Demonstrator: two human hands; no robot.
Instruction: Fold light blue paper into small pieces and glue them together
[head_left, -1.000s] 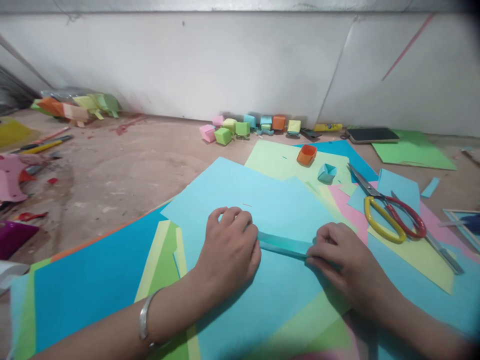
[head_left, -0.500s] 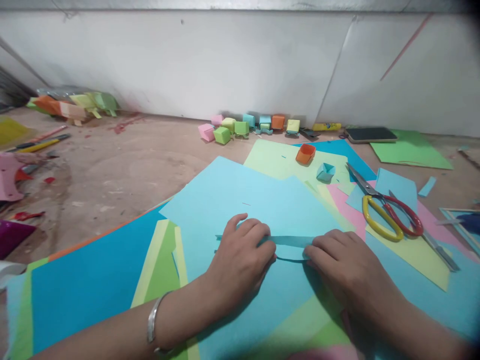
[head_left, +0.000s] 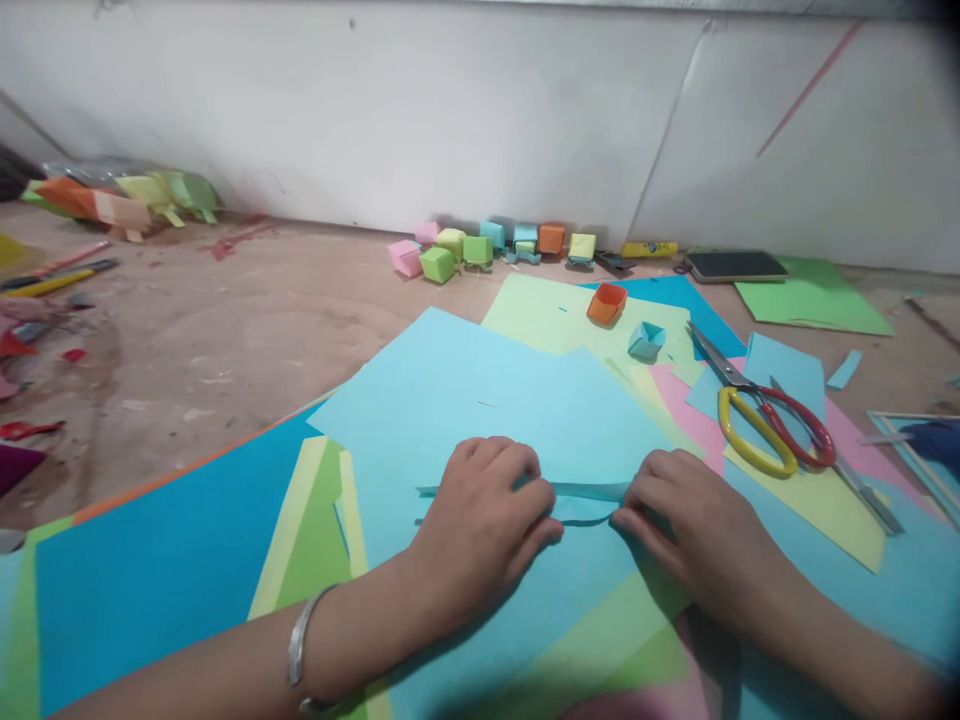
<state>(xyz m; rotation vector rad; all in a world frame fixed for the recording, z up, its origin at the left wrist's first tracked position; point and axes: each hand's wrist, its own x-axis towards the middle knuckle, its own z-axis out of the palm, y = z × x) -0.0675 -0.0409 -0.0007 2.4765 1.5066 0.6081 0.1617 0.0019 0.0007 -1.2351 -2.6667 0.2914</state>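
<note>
A light blue paper strip (head_left: pixel 589 503), folded lengthwise, stretches between my two hands just over a light blue sheet (head_left: pixel 450 375). My left hand (head_left: pixel 487 510), with a silver bangle at its wrist, is closed around the strip's left part; the strip's loose end pokes out past the fingers. At the other end my right hand (head_left: pixel 679 525) pinches the strip, its fingertips partly hidden. Scissors (head_left: pixel 757 420) with one yellow and one red handle lie to the right of my right hand. Beyond the sheet sit an orange paper box (head_left: pixel 606 303) and a blue paper box (head_left: pixel 646 341).
Several small paper cubes (head_left: pixel 478 252) stand along the wall, with a yellow glue stick (head_left: pixel 649 249) and a phone (head_left: pixel 737 265) farther right. A utility knife (head_left: pixel 870 498) lies by the scissors. Larger paper shapes (head_left: pixel 124 212) and pens (head_left: pixel 60 275) are at left.
My left thumb has spread a little away from the fingers. The strip sits slightly lower, still held in both hands. The view has shifted slightly.
</note>
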